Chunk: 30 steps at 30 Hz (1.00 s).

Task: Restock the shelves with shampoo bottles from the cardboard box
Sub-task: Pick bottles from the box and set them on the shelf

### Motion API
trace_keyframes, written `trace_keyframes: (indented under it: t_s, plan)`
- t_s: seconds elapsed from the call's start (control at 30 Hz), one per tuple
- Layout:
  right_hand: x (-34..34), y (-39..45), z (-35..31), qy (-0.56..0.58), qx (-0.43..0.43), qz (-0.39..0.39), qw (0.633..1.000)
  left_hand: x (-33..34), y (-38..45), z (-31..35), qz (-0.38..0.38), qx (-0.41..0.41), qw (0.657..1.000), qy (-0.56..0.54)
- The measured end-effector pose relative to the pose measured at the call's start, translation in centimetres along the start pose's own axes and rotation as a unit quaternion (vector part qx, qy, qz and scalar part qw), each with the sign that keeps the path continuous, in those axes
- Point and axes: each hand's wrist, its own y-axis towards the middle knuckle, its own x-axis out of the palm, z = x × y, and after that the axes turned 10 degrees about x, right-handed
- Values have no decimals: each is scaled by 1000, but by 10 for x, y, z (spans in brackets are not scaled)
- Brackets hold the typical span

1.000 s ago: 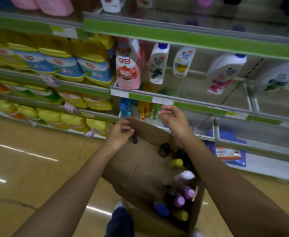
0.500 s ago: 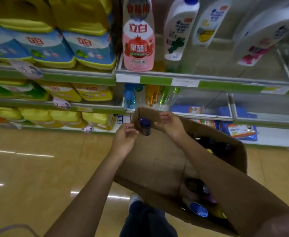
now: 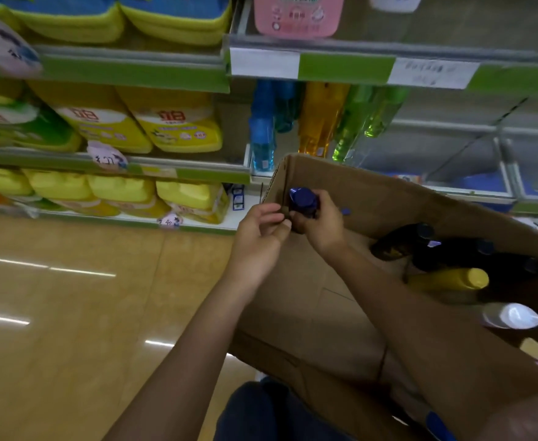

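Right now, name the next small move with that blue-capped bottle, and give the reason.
Probably carry the blue-capped bottle up to the shelf behind the cardboard box: the right hand grips it above the box corner, and the left hand is beside it.

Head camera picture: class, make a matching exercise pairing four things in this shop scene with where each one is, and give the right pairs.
Things
1. blue-capped bottle
2. yellow bottle
3. orange bottle
4. yellow jugs

Places
A. upright on the shelf behind the cardboard box
B. lying inside the cardboard box
C. on the lowest shelf at the left, by the floor
D. gripped in the right hand, with the left hand beside it

Pairs: 1-D, 2-B, 3-A, 4-C
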Motion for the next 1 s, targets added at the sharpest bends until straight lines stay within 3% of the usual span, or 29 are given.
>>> trace_keyframes:
  t_s: [0.23, 0.5, 0.6, 0.77, 1.0]
  plan:
    - [-34, -33, -20, 97, -21, 6, 995, -1, -18, 24, -10, 33, 999, 25]
    - [-120, -109, -129, 198, -49, -52, 978, 2, -50, 111, -28, 58, 994, 88]
    - [-157, -138, -176, 216, -70, -66, 972, 2, -60, 150, -93, 64, 989, 94]
    - [-209, -180, -242, 242, -102, -47, 964, 11, -86, 217, -219, 116, 969, 12]
    - [-274, -225, -286, 290, -145, -26, 946, 39, -121, 296, -189, 198, 962, 4]
